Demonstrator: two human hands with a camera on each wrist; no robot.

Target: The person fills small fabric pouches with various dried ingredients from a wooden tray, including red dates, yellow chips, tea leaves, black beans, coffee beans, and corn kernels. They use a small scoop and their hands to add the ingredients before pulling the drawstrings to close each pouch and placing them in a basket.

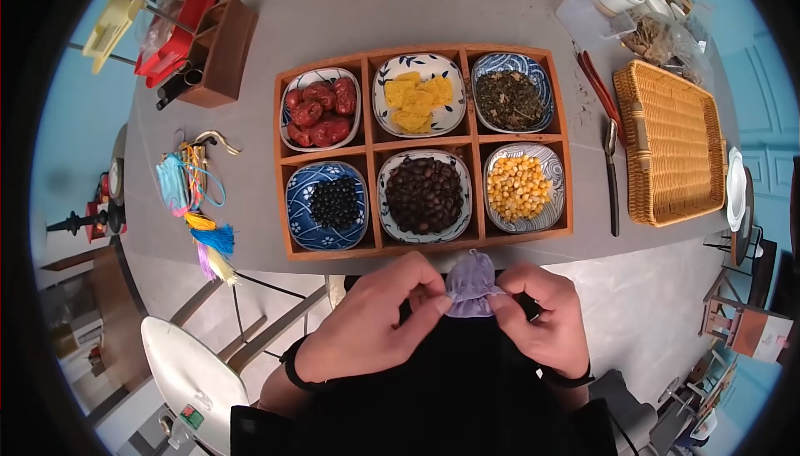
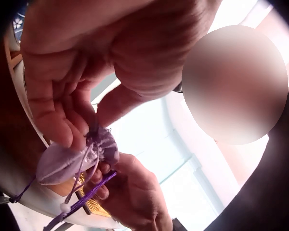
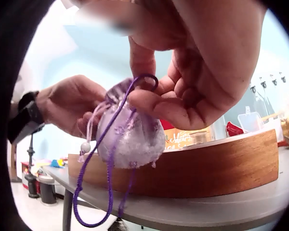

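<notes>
Apparently light, soft pouch (image 1: pixel 472 285), just off wooden tray's (image 1: pixel 333 253) near side; left hand (image 1: pixel 375 314), right hand (image 1: pixel 546 316) pinch gathered neck, fingertips nearly together; best hold there.

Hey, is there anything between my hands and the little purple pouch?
No, nothing visible stands in the way: your left hand and right hand both pinch the pouch around its gathered neck. A purple cord dangles by it, and the wooden tray lies beyond, not between.
</notes>
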